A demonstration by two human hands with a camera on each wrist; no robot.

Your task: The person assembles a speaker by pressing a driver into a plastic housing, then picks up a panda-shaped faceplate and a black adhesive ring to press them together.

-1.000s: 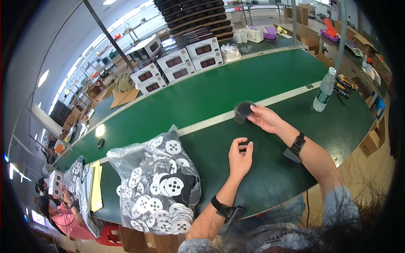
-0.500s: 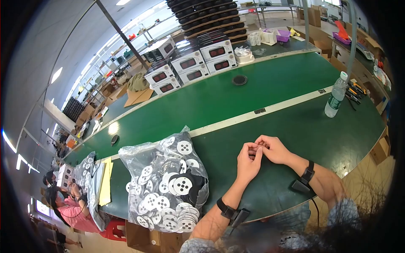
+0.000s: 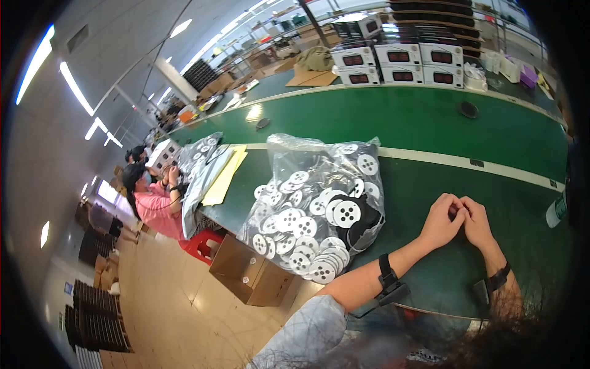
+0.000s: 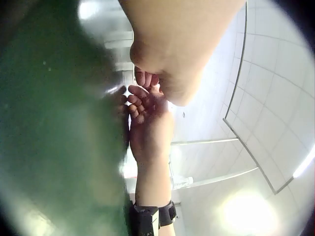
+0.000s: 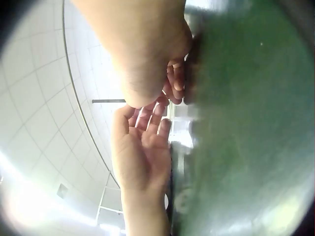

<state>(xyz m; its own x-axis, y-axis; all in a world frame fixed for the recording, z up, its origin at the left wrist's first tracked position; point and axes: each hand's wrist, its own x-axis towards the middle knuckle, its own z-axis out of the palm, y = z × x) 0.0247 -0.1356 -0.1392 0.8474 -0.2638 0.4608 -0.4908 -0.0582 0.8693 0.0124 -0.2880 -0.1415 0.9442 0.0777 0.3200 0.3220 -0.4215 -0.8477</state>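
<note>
- Two bare hands meet on a green table (image 3: pixel 430 123) near its front edge; the left hand (image 3: pixel 439 226) and the right hand (image 3: pixel 478 226) touch at the fingertips.
- In the right wrist view, the left hand's fingers (image 5: pixel 150 118) lie loosely extended and close together, with the palm showing.
- In the left wrist view, the right hand's fingers (image 4: pixel 139 104) curl inward against the left hand; whether they pinch anything small cannot be told.
- A clear plastic bag (image 3: pixel 319 203), full of white discs with holes and some black ones, lies on the table just left of the left hand, not touching it.
- A black strap (image 3: pixel 385 280) wraps the left wrist.
- A water bottle (image 3: pixel 556 212) stands at the far right.
- A small black disc (image 3: pixel 469 109) lies on the table well beyond the hands.
- White boxes (image 3: pixel 399 58) line the table's far side.
</note>
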